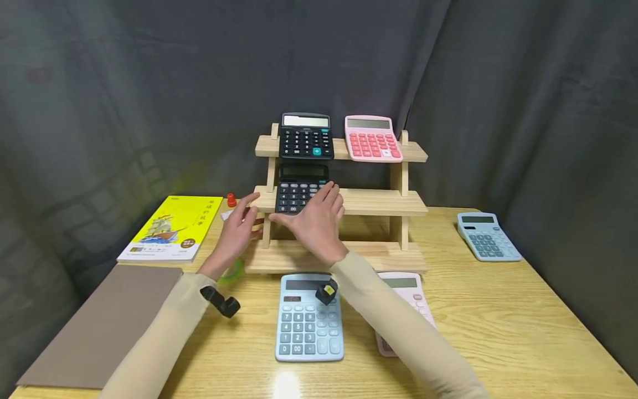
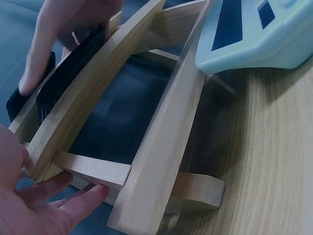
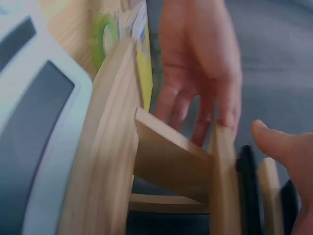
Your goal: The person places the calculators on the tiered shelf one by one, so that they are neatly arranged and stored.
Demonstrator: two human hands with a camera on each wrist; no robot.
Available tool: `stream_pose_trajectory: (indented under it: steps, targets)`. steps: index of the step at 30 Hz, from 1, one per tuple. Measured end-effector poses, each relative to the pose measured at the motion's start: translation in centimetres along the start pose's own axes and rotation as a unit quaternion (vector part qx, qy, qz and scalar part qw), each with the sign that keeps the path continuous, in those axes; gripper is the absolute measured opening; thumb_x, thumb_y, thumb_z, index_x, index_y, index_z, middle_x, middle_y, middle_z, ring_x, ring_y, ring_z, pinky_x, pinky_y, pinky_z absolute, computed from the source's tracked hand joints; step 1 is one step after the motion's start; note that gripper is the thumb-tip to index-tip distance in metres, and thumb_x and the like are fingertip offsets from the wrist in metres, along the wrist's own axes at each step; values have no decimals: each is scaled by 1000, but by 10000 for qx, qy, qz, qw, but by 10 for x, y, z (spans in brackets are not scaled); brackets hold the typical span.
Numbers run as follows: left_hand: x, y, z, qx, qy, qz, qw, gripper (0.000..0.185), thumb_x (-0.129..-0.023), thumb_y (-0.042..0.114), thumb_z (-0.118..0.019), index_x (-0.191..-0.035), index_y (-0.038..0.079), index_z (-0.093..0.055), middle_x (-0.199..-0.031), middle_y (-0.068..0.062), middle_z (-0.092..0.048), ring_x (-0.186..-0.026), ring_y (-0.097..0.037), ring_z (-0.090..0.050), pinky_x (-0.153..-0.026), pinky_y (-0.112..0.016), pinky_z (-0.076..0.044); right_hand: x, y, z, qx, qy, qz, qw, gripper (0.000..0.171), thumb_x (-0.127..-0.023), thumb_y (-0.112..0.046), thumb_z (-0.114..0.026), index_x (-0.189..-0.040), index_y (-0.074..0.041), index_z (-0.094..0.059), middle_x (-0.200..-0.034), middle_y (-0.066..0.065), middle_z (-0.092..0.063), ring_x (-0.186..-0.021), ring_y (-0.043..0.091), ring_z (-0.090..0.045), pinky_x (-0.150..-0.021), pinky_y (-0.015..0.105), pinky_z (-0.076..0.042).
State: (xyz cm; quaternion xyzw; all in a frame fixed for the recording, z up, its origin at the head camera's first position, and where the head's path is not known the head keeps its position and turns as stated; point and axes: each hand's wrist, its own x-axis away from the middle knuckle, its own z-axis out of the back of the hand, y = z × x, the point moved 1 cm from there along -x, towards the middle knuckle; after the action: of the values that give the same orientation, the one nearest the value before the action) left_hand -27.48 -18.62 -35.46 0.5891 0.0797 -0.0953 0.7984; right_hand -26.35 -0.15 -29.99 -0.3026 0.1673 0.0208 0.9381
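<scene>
A black calculator [image 1: 291, 197] leans on the middle tier of a wooden display rack [image 1: 374, 202]. My right hand [image 1: 317, 221] spreads across its lower right part, fingertips by its right edge. The right thumb reaches past the lower left corner and looks apart from it in the right wrist view. My left hand [image 1: 236, 235] touches the left end of the middle shelf, fingers extended around the side post [image 2: 93, 169]. Above, another black calculator [image 1: 305, 136] and a pink calculator [image 1: 371, 138] lean on the top tier.
Before the rack lie a light blue calculator [image 1: 309, 321] and a pale pink one [image 1: 418, 299], partly under the right sleeve. Another blue calculator [image 1: 488, 237] lies right. A yellow book [image 1: 174, 227], brown board [image 1: 104, 321], red cap [image 1: 231, 200] and green tape roll [image 3: 104, 39] are left.
</scene>
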Motion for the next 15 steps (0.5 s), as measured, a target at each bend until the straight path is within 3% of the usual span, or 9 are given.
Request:
stream_pose_trajectory:
  steps: [4, 9, 12, 15]
  targets:
    - [-1, 0, -2, 103, -40, -28, 9999, 51, -111, 33, -37, -160, 20, -28, -153, -24, -38, -129, -45, -52, -100, -56, -49, 13, 15, 23, -456, -7, 132, 9989, 137, -73, -70, -78, -158, 7, -4, -163, 28, -11, -148, 40, -13, -122, 51, -13]
    - [0, 2, 0, 115, 35, -2, 9999, 50, -111, 33, -37, -159, 20, -30, -151, -23, -39, -128, -43, -53, -99, -55, -50, 32, 54, 63, -1121, 384, 582, 9913, 93, -90, -41, -73, -156, 2, -23, -155, 21, -32, -143, 34, -28, -120, 49, -24]
    - [0, 2, 0, 73, 81, 80, 9999, 49, -111, 33, -37, -159, 21, -31, -152, -21, -38, -128, -42, -53, -99, -54, -50, 41, 88, 88, -1398, 694, 786, 9846, 74, -93, -23, -70, -151, 3, -33, -147, 20, -41, -136, 35, -38, -114, 51, -34]
    - [0, 1, 0, 22, 78, 133, 9999, 49, -111, 34, -37, -159, 22, -30, -154, -19, -35, -129, -41, -53, -99, -53, -51, 51, 126, 109, -1461, 963, 725, 9819, 66, -91, -11, -69, -148, 5, -39, -142, 22, -46, -127, 39, -45, -106, 53, -40]
